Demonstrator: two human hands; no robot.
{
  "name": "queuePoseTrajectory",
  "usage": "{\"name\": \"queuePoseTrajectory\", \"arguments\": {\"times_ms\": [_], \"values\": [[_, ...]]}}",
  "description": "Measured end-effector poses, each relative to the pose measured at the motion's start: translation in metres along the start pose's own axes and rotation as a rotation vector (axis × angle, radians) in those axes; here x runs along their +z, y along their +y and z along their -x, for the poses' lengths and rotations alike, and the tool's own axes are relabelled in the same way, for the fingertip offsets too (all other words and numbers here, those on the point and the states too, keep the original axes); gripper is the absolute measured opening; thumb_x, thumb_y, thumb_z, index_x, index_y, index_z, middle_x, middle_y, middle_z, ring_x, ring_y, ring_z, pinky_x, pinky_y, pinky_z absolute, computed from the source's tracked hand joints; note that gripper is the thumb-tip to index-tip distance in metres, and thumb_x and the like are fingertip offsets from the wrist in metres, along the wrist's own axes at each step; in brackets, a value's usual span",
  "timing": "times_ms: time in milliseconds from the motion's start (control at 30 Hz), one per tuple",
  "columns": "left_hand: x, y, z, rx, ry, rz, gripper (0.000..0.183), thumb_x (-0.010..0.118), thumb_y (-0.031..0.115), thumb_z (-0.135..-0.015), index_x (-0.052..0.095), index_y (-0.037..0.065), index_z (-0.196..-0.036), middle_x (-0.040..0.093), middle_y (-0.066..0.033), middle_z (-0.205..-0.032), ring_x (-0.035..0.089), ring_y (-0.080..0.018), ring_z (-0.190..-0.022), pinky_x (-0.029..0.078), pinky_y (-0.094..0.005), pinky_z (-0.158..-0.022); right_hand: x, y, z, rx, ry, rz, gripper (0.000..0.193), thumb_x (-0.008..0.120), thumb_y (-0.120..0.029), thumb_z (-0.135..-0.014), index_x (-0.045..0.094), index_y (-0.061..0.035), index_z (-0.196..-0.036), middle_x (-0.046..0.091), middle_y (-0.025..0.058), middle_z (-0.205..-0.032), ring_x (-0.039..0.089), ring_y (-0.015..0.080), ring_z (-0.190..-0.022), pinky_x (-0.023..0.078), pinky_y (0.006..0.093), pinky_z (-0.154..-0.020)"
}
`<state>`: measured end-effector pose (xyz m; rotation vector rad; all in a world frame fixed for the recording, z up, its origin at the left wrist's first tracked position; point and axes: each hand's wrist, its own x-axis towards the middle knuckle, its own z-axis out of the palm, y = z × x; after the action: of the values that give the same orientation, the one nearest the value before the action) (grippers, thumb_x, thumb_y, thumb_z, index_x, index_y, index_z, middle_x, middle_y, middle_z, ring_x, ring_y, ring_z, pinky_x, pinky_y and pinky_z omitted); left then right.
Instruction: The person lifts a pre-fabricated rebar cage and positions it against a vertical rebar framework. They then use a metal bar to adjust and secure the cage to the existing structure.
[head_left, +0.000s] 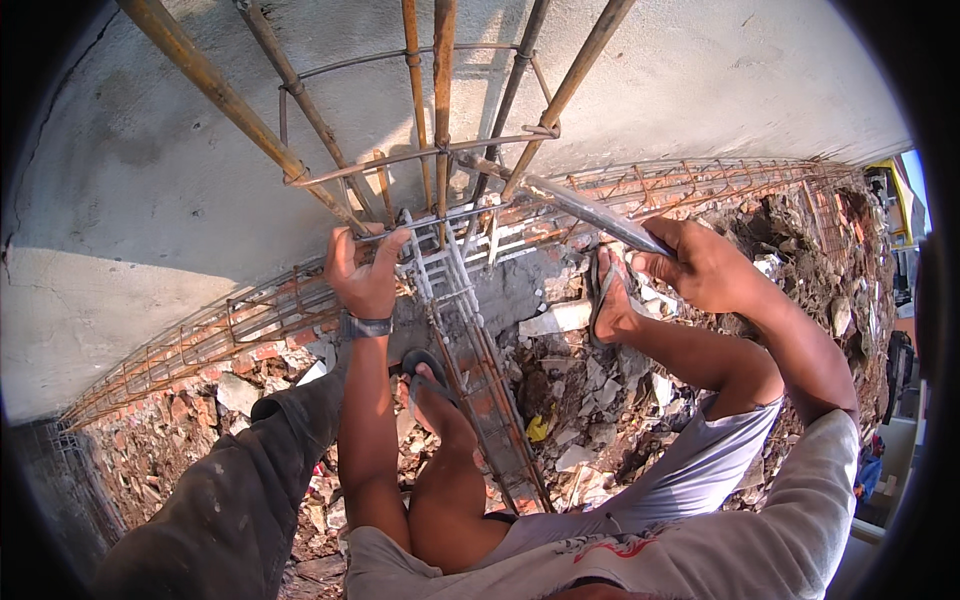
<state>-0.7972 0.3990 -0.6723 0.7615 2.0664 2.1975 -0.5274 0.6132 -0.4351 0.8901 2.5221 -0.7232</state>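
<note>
Rusty steel fills the head view: a rebar cage [440, 150] is rising against a grey concrete wall [150, 180], meeting a horizontal beam cage [480, 370] laid over brick rubble [560, 420]. The left hand [362, 272] is curling closed around a cross bar [400, 225] at the joint, steadying it. The right hand [700, 265] is gripping shut around the handle of a long metal tool [595, 212], whose far end is reaching into the same joint, near the left fingers. Both sandalled feet are bracing on the rubble beside the beam cage. Doing this well, I judge, means keeping the left hand pinning the bars tight together while the tool is working, with fingers clear of its tip, and pulling steadily rather than jerking.
</note>
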Motion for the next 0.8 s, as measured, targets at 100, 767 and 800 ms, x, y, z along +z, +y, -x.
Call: {"name": "queuePoseTrajectory", "arguments": {"times_ms": [100,767,800], "values": [[0.002,0.001,-0.001,0.045,0.010,-0.035,0.030,0.091,0.017,-0.076,0.069,0.001,-0.089,0.065,-0.0042,-0.087,0.064,-0.0129,-0.075,0.051,-0.0286,-0.067,-0.008,-0.009,-0.005,0.234,-0.226,-0.312,0.039,0.062,-0.037,-0.101,0.061,0.0014,-0.108,0.056,0.0053,-0.067,0.059,0.0172,-0.059,0.049,0.0348,-0.056],[0.028,-0.033,0.011,0.108,0.070,0.179,0.041,0.078,0.035,-0.092,0.051,0.006,-0.098,0.047,0.0039,-0.073,0.044,-0.0077,-0.067,0.041,-0.0278,-0.061,-0.009,0.030,-0.062,-0.157,0.148,0.572,0.032,0.066,-0.018,-0.095,0.059,0.0003,-0.119,0.066,0.0244,-0.071,0.068,0.0418,-0.067,0.054,0.0520,-0.063],[0.030,-0.033,0.012,0.107,0.068,0.175,0.039,0.077,0.034,-0.093,0.051,0.005,-0.097,0.048,0.0031,-0.076,0.045,-0.0078,-0.068,0.041,-0.0272,-0.061,-0.009,0.033,-0.063,-0.151,0.154,0.595,0.033,0.066,-0.016,-0.094,0.058,0.0003,-0.122,0.065,0.0243,-0.070,0.066,0.0423,-0.065,0.053,0.0518,-0.061]]}}
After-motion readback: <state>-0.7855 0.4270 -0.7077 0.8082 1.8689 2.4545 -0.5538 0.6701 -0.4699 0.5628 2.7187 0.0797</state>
